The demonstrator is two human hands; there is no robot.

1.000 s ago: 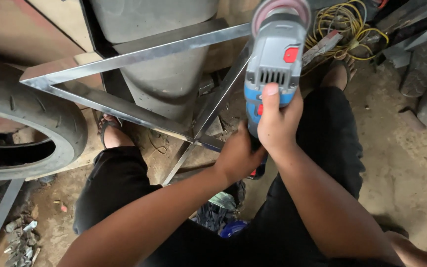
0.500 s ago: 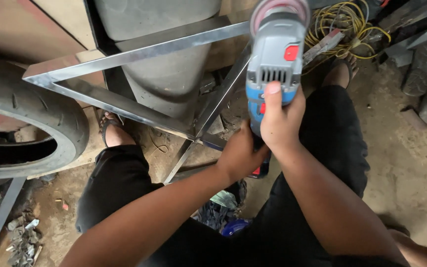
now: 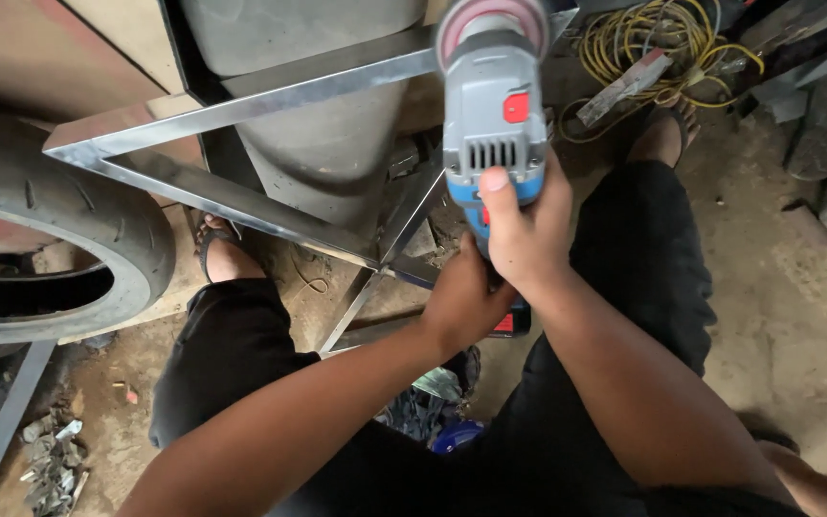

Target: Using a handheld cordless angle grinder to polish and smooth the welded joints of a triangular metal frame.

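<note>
A grey and blue angle grinder with a reddish sanding disc sits over the top bar of a shiny triangular metal frame. My right hand wraps the grinder's body, thumb up on the blue section below the vents. My left hand grips the rear end of the grinder lower down, near its black and red base. Both my legs in black trousers straddle the frame, with sandalled feet on the dirt floor.
A black tyre lies at the left. A grey metal drum stands behind the frame. Coiled yellow cable and metal scraps lie at the top right. Small debris is at the bottom left.
The grinder and both hands have shifted slightly left along the frame's top bar; the grips are unchanged.
</note>
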